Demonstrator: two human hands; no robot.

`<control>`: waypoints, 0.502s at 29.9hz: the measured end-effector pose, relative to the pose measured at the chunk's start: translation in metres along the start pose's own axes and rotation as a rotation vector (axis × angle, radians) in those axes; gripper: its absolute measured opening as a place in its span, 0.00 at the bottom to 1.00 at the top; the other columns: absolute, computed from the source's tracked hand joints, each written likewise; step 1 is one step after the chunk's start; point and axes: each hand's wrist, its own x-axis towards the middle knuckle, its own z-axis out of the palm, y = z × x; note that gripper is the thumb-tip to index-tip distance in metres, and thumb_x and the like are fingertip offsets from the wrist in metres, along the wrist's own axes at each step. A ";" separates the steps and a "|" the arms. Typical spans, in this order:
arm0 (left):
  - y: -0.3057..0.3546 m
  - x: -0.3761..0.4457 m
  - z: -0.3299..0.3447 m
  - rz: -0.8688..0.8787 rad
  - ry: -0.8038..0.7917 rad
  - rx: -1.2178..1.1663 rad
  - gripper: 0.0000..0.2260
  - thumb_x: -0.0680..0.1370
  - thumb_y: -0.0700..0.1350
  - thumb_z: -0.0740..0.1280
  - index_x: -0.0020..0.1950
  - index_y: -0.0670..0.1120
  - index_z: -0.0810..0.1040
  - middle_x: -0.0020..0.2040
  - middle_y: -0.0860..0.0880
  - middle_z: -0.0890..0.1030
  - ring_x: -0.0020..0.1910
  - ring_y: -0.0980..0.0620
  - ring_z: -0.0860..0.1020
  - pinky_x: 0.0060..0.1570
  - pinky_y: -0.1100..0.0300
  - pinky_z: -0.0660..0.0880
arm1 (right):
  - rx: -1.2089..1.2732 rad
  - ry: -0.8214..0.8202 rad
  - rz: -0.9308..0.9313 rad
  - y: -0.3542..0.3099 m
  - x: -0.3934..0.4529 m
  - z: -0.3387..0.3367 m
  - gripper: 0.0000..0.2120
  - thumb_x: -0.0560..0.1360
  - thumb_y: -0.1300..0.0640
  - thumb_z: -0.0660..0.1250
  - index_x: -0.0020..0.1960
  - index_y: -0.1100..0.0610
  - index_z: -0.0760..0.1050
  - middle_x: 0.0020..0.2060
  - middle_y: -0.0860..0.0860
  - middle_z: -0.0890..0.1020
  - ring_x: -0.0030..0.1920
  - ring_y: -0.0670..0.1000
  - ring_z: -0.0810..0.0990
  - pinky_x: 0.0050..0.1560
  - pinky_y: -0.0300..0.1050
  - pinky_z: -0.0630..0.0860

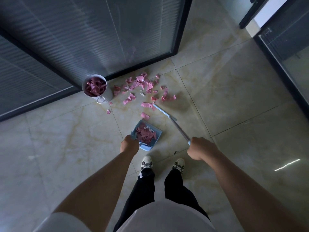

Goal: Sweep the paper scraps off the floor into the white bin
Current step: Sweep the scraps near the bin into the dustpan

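Note:
Pink paper scraps lie scattered on the tiled floor beside the white bin, which holds more pink scraps. My left hand grips the handle of a blue dustpan loaded with scraps; the pan sits low over the floor in front of my feet. My right hand grips the top of a broom handle. The broom's light blue head reaches toward the near edge of the scrap pile.
A glass partition with a dark frame runs behind the bin and the scraps. Another dark-framed glass wall stands at the right. My shoes are just behind the dustpan. Two stray scraps lie near the bin's foot.

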 end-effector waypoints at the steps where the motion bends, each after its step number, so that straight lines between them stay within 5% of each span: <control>1: -0.004 0.002 -0.004 -0.012 0.009 -0.012 0.14 0.77 0.44 0.62 0.59 0.40 0.77 0.53 0.39 0.81 0.48 0.41 0.79 0.43 0.53 0.76 | -0.002 0.006 -0.009 -0.007 0.001 0.000 0.23 0.74 0.58 0.57 0.68 0.55 0.70 0.58 0.55 0.79 0.56 0.57 0.79 0.46 0.44 0.71; 15: -0.017 0.022 -0.028 -0.117 0.046 -0.109 0.14 0.75 0.44 0.63 0.58 0.41 0.77 0.50 0.39 0.82 0.48 0.39 0.82 0.43 0.51 0.78 | -0.231 -0.056 -0.117 -0.063 0.010 0.017 0.18 0.76 0.58 0.59 0.66 0.56 0.71 0.54 0.52 0.80 0.53 0.55 0.80 0.47 0.46 0.73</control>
